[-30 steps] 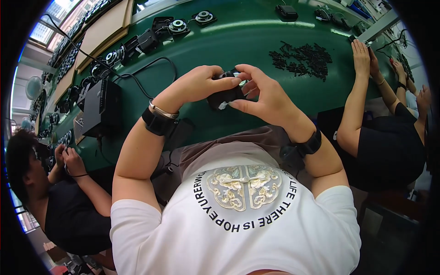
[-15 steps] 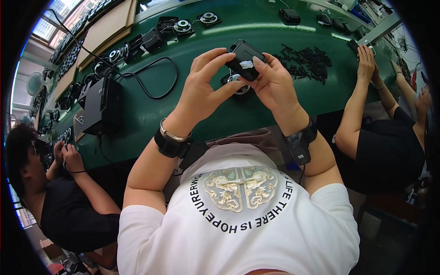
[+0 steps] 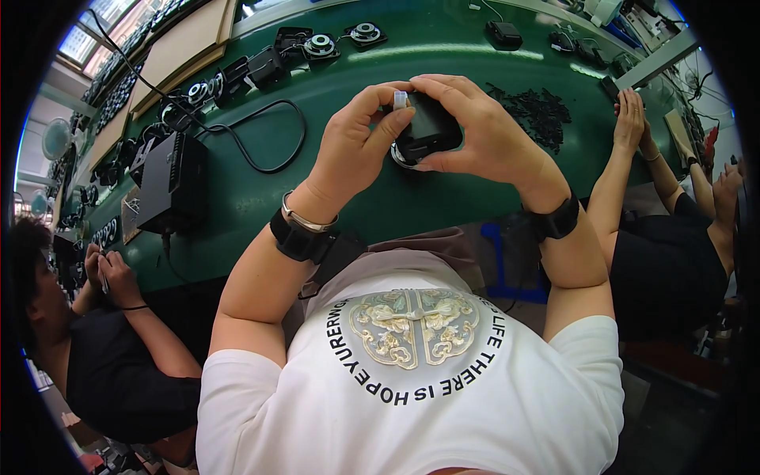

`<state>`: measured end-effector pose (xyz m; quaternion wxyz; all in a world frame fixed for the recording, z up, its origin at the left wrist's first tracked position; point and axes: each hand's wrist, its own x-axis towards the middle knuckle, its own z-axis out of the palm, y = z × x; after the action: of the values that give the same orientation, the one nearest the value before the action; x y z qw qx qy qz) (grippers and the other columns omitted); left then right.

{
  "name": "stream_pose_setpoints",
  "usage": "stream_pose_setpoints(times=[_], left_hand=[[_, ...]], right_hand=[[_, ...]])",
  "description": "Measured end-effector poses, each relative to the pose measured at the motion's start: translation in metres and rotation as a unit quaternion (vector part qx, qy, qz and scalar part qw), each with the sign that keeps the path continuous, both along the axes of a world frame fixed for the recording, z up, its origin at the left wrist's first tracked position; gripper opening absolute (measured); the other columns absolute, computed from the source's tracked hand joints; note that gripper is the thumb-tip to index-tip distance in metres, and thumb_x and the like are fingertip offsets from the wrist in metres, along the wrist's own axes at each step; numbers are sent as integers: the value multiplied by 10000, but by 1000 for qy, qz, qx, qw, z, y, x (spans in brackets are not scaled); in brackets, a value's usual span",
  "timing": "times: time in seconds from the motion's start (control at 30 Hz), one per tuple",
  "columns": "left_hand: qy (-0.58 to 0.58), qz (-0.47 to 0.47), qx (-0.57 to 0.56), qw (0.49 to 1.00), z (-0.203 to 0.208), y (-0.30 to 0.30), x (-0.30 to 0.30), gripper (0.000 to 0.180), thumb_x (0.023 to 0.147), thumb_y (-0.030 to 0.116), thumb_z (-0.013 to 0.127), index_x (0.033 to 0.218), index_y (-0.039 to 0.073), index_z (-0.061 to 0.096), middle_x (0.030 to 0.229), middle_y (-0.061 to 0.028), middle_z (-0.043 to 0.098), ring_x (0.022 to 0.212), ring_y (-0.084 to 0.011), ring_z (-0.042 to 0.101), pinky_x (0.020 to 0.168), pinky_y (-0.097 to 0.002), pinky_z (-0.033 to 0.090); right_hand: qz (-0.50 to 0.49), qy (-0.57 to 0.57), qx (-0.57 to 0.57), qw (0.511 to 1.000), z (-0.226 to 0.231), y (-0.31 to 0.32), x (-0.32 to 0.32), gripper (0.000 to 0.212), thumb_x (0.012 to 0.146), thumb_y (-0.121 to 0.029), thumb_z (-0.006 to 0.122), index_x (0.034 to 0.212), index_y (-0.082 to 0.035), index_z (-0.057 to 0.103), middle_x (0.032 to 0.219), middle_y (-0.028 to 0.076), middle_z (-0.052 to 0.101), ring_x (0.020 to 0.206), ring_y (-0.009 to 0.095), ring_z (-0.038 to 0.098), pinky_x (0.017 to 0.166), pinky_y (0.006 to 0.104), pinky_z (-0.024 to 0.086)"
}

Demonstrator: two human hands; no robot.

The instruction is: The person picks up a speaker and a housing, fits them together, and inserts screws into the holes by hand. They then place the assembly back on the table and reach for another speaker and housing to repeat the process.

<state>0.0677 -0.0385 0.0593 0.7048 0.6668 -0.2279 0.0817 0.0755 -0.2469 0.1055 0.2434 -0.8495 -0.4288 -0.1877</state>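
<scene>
Over the bench in front of me, a black plastic speaker housing (image 3: 432, 129) is held up, its smooth dark face showing. My right hand (image 3: 492, 131) wraps round its right side, with fingers over the top edge and thumb under the near edge. At the housing's left edge, my left hand (image 3: 356, 142) pinches a small white plug-like piece (image 3: 400, 100) between thumb and fingers. Any wire on that piece is hidden. Just below the housing, the rim of a round speaker (image 3: 401, 157) peeks out, mostly covered.
Loose small black parts (image 3: 538, 119) lie in a pile to the right on the green bench (image 3: 340, 95). Left are a black box-shaped device (image 3: 169, 184) and a looped black cable (image 3: 303, 142). Speakers (image 3: 320, 46) line the back. A co-worker sits on each side.
The housing has been turned over, so its white patch is replaced by a plain face. My right hand has shifted round its right side; my left now pinches the white piece.
</scene>
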Motion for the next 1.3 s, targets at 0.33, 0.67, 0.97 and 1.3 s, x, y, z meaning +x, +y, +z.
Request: stream_pose_setpoints(times=[0.33,0.67,0.97,1.3], left_hand=[[-204,152,128,959,14,8,-9,120,926,117,651,986,24,601,946,-19,648,814,-110,588,726,-266,497],[144,-43,-169,974,-27,6,-5,203,880,114,690,1065,38,655,903,-63,648,806,-163,603,732,-291,492],[-7,62,315,947,-18,8,7,227,885,231,708,975,23,693,783,-31,653,675,-140,595,613,-250,475],[296,-114,110,942,-23,18,12,394,802,258,770,1062,-5,634,888,-95,674,855,-246,656,739,-360,523]], right_hand=[[55,185,-26,981,-20,7,18,792,618,-242,864,1297,-20,523,1269,177,504,1202,359,472,1031,408,403],[76,256,-44,963,-53,-1,31,778,631,-198,864,1304,-20,515,1288,148,472,1219,314,468,1045,373,402],[99,331,-16,938,-57,-1,34,764,637,-166,865,1300,-16,516,1267,120,481,1184,277,501,1031,342,414],[59,321,10,945,-59,-4,14,761,630,-167,870,1290,-12,525,1266,135,487,1168,287,520,1000,346,438]])
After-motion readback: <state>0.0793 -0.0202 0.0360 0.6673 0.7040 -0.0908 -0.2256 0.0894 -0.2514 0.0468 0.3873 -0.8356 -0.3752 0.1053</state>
